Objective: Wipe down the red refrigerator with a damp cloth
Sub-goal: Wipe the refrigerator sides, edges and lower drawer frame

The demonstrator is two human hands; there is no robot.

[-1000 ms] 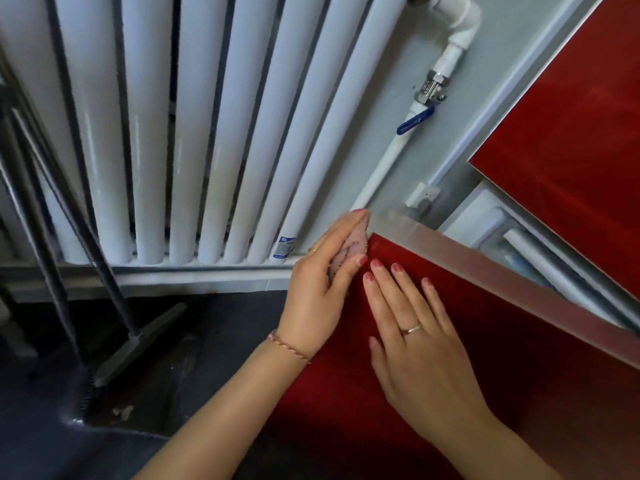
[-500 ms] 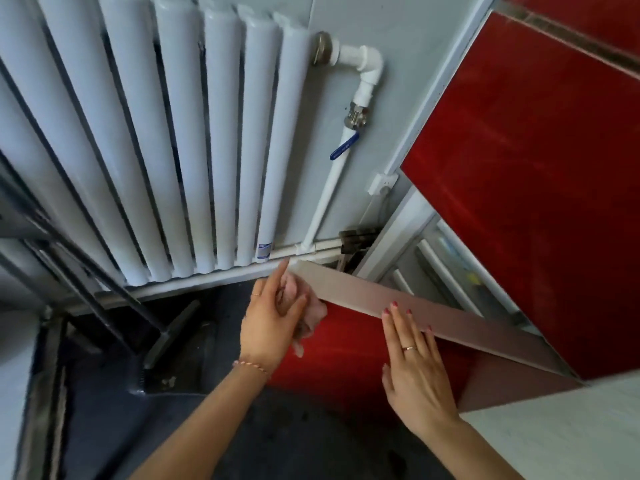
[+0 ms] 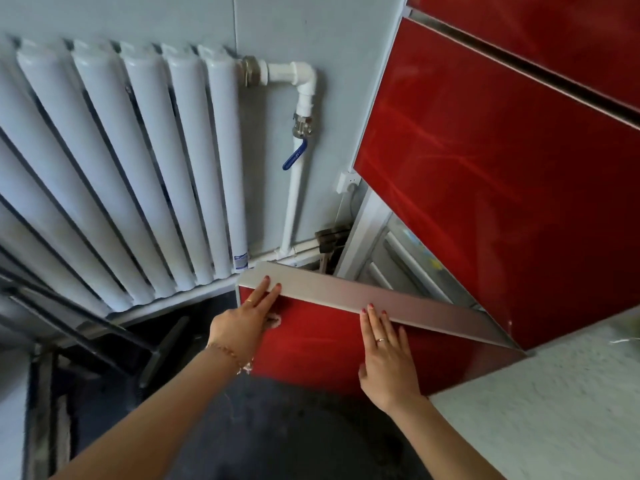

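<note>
The red refrigerator fills the right side, and its lower door stands swung out toward me with a silver top edge. My left hand lies on the door's upper left corner with straight fingers on the silver edge. A small pinkish cloth sits under its palm, mostly hidden. My right hand rests flat on the red door face, fingertips touching the silver edge.
A white column radiator covers the wall at left, with a white pipe and blue valve beside it. Dark metal legs stand on the dark floor at lower left. A pale speckled countertop occupies the lower right.
The view has pulled back and up, showing more of the fridge. My left hand moved from the door's corner side onto the front top edge, covering more of the cloth. My right hand stays flat.
</note>
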